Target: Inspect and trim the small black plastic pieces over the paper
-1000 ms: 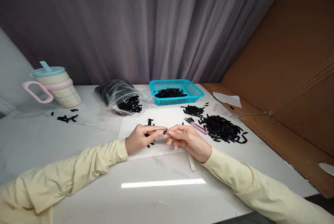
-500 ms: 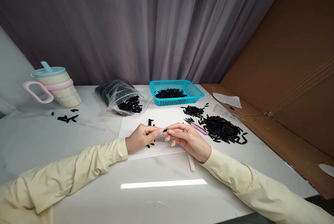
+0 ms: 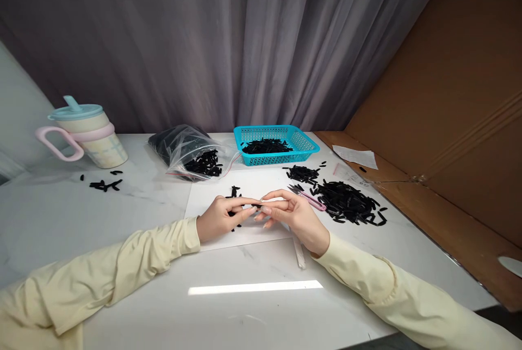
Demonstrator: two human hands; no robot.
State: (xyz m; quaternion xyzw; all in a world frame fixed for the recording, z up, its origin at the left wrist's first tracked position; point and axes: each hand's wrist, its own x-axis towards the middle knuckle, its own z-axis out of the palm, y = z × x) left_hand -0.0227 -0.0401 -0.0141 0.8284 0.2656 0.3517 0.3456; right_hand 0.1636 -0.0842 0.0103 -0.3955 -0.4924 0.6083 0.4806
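Both hands meet over a white sheet of paper (image 3: 265,235), fingertips pinched around one small, narrow black piece (image 3: 256,206). My left hand (image 3: 220,216) holds its left end between thumb and forefinger. At the other end, my right hand (image 3: 300,220) grips it with thumb and fingertips, its lower fingers loosely curled. What the piece is made of is too small to tell. Several similar black pieces (image 3: 234,192) lie on the paper, partly hidden behind my left hand. Right of my right hand rest pink-handled thread snips (image 3: 313,200), beside a large pile of black pieces (image 3: 346,203).
A blue basket (image 3: 281,160) with black pieces stands at the back, beside an open zip bag (image 3: 175,146) of them. Behind the snips is a smaller pile (image 3: 304,173). A lidded mug (image 3: 98,141) and loose pieces (image 3: 105,185) are at left. Cardboard (image 3: 457,138) borders the right.
The fingers of both hands have shifted slightly around the black piece, and my right forefinger is more arched. More of the piece shows between the fingertips. Everything else stays in place.
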